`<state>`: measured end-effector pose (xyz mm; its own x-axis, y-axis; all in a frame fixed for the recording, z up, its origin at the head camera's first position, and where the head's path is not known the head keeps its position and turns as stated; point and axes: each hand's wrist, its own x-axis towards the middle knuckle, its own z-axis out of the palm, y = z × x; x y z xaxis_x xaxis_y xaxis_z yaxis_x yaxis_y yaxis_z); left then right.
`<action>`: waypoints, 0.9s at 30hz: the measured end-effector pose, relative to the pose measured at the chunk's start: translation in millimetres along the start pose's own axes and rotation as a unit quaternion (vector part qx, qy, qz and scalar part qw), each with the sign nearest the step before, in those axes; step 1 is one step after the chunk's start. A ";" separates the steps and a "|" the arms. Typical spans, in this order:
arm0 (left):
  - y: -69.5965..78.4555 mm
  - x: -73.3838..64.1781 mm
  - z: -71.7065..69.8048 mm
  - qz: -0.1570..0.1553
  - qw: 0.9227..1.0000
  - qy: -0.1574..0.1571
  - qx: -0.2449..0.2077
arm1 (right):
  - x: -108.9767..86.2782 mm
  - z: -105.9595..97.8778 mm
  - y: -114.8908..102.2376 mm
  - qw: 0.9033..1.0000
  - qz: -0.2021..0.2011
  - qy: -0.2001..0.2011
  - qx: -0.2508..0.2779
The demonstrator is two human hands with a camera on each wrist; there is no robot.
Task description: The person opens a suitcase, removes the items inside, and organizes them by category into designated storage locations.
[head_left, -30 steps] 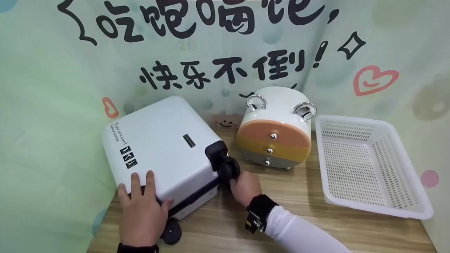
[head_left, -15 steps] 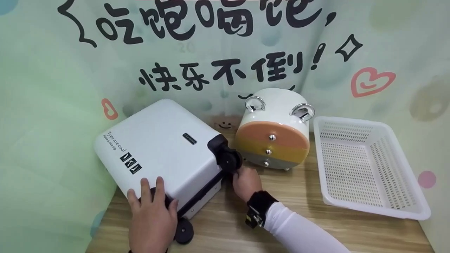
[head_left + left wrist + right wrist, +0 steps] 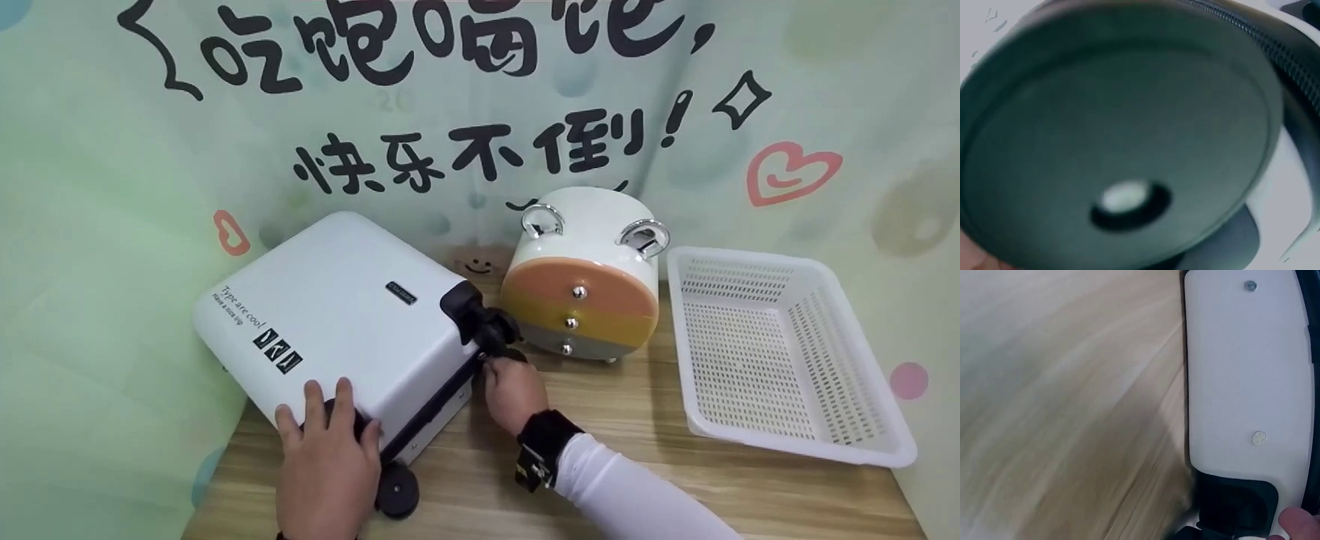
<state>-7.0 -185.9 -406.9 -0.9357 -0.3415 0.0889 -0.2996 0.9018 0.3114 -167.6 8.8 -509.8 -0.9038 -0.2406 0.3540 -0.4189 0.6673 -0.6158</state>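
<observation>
A white suitcase [image 3: 322,300] with printed lettering lies flat on the wooden table. My left hand [image 3: 328,465] rests with spread fingers on its near corner, the thumb down the side. Just below that corner juts a black wheel [image 3: 397,490], and a dark wheel [image 3: 1117,129] fills most of the left wrist view. My right hand [image 3: 517,394] is at the right corner, beside another wheel [image 3: 495,330]. Its thumb and curled fingers pinch the zipper pull at the dark zipper seam [image 3: 431,409]; the fingers mostly hide the pull. The right thumb [image 3: 1299,524] shows beside the seam.
A round white box [image 3: 581,277] with an orange, yellow and grey drawer front stands behind the right hand, close to the suitcase wheel. At the right sits a white perforated basket [image 3: 799,442]. A printed cloth [image 3: 480,97] hangs behind the table [image 3: 615,420].
The suitcase has turned slightly, its far left side shifting left and its near corner right. My left hand has moved right with it. My right hand has shifted a little left; the wheel beside it has swivelled.
</observation>
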 end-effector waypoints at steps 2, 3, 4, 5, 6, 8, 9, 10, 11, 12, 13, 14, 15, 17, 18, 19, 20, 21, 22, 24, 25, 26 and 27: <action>2.3 -1.8 -0.8 0.007 1.000 0.004 0.005 | 3.5 -0.7 1.1 1.000 0.005 -0.008 -0.003; 3.5 -2.7 -1.4 0.011 1.000 0.006 0.009 | 5.4 -0.9 1.9 1.000 0.006 -0.012 -0.005; 4.8 -3.5 -2.4 0.015 1.000 0.008 0.012 | 7.3 -1.5 2.3 1.000 0.007 -0.015 -0.005; 5.7 -4.0 -3.2 0.018 1.000 0.008 0.016 | 9.5 -1.8 2.8 1.000 0.008 -0.021 -0.005; 6.6 -4.5 -4.3 0.020 1.000 0.008 0.020 | 11.7 -2.2 3.3 1.000 0.009 -0.028 -0.004; 7.8 -5.4 -7.3 0.022 0.999 0.004 0.024 | 15.8 -2.3 4.3 0.999 0.007 -0.038 -0.006; 7.7 -5.8 -9.3 0.023 0.999 0.001 0.024 | 17.5 -2.2 5.0 0.999 0.006 -0.044 -0.007; 6.9 -6.0 -11.7 0.024 0.999 -0.002 0.022 | 19.1 -2.2 5.5 0.999 0.006 -0.050 -0.007; 5.2 -6.3 -14.2 0.026 0.999 -0.003 0.018 | 20.3 -2.1 6.1 0.998 0.006 -0.055 -0.009; 2.7 -6.5 -16.8 0.030 0.999 -0.003 0.012 | 21.2 -2.2 6.5 0.998 0.004 -0.059 -0.010; -0.8 -6.0 -18.8 0.036 0.999 -0.004 0.004 | 21.8 -2.3 7.3 0.998 0.002 -0.062 -0.013; -5.2 -5.2 -20.4 0.043 0.999 -0.005 -0.005 | 22.3 -2.7 7.8 0.998 0.002 -0.067 -0.014; -10.2 -4.2 -21.7 0.049 0.999 -0.010 -0.014 | 22.6 -3.1 8.1 0.998 0.001 -0.069 -0.015; -21.2 -1.3 -21.8 0.065 0.997 -0.017 -0.029 | 23.3 -4.1 8.4 0.997 -0.002 -0.074 -0.017; -26.5 1.0 -20.4 0.075 0.996 -0.019 -0.036 | 23.7 -4.6 8.7 0.997 -0.005 -0.074 -0.017; -31.2 3.4 -17.9 0.085 0.995 -0.019 -0.045 | 24.1 -5.6 8.6 0.997 -0.005 -0.074 -0.018; -35.4 6.0 -14.5 0.095 0.994 -0.016 -0.054 | 24.4 -6.5 8.6 0.997 -0.004 -0.075 -0.017; -38.7 8.9 -10.2 0.106 0.992 -0.005 -0.064 | 24.6 -7.4 8.6 0.997 -0.003 -0.074 -0.017; -41.2 11.9 -4.7 0.116 0.990 0.013 -0.076 | 24.7 -8.2 8.6 0.997 -0.003 -0.074 -0.018; -43.5 17.2 6.9 0.132 0.984 0.057 -0.106 | 24.7 -9.3 8.6 0.997 -0.003 -0.075 -0.018; -43.7 18.9 12.4 0.137 0.980 0.081 -0.121 | 24.5 -9.7 8.3 0.997 -0.002 -0.075 -0.018; -43.6 20.1 17.0 0.141 0.975 0.105 -0.135 | 24.2 -9.7 8.2 0.997 -0.004 -0.076 -0.017; -43.1 21.0 21.4 0.142 0.971 0.127 -0.147 | 23.7 -9.7 8.2 0.997 -0.008 -0.074 -0.017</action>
<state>-17.8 -226.4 -438.7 -0.8858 -0.1781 0.4285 0.0640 0.8677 0.4929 -191.6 15.4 -499.6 -0.9010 -0.3520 0.2537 -0.4327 0.6859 -0.5851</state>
